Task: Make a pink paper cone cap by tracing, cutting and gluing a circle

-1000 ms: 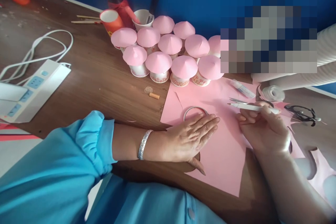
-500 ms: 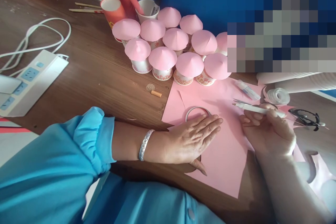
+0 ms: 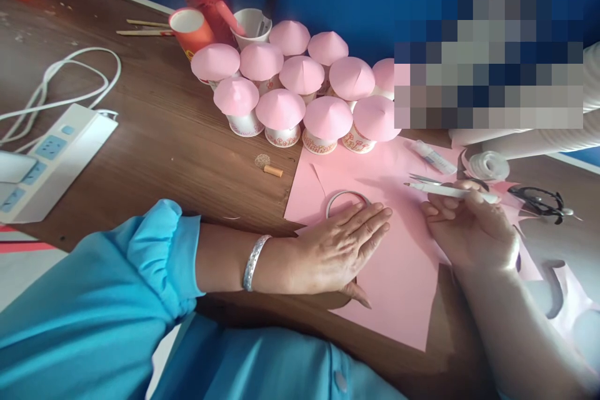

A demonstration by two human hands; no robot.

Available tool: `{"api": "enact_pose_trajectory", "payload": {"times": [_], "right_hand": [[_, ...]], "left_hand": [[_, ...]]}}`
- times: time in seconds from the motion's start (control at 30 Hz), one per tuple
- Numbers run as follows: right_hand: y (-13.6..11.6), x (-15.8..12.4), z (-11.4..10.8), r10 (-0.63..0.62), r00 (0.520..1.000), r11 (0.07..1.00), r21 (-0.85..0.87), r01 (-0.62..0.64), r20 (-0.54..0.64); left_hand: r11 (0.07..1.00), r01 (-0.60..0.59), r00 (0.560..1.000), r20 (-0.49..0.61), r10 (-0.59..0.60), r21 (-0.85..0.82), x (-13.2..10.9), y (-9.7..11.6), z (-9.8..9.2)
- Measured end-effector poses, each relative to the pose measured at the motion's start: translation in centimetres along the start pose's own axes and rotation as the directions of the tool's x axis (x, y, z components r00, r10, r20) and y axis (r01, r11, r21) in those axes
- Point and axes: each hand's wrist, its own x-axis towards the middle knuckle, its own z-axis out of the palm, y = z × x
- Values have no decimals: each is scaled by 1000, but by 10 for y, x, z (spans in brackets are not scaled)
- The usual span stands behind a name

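Note:
My left hand lies flat, fingers stretched out, on a sheet of pink paper. It covers most of a thin pale ring that rests on the paper; only the ring's far arc shows. My right hand, to the right above the paper, is closed round a white pen whose dark tip points left. Beneath and behind that hand lies a pair of scissors with black handles, partly hidden. A glue bottle and a roll of clear tape lie just beyond it.
Several paper cups with pink cone tops stand at the back. Behind them are a red cup and a white cup holding a black-handled tool. A power strip lies left, pink paper scraps right, and a small orange-brown piece in the middle.
The view has shifted slightly, so things at the back sit a little further left. Both hands keep nearly the same pose, the pen still in the right one.

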Motion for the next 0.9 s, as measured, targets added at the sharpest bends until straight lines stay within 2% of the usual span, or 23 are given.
{"api": "enact_pose_trajectory", "payload": {"times": [0.17, 0.43, 0.57, 0.7, 0.9], "right_hand": [[1, 2, -3, -12, 999, 999, -36, 13, 42], [1, 3, 3, -45, 994, 992, -112, 56, 95], [2, 4, 6, -54, 996, 997, -55, 58, 73], [2, 9, 2, -73, 993, 997, -8, 74, 90], [1, 10, -2, -67, 991, 996, 64, 60, 112]], "left_hand": [[999, -1, 999, 45, 2, -32, 1, 0, 1], [997, -23, 1000, -12, 22, -69, -1, -6, -8], [995, -24, 999, -39, 20, -99, -1, -9, -4], [983, -28, 999, 16, 32, -183, 3, -12, 5], [960, 7, 999, 35, 3, -281, 9, -15, 1]]}}
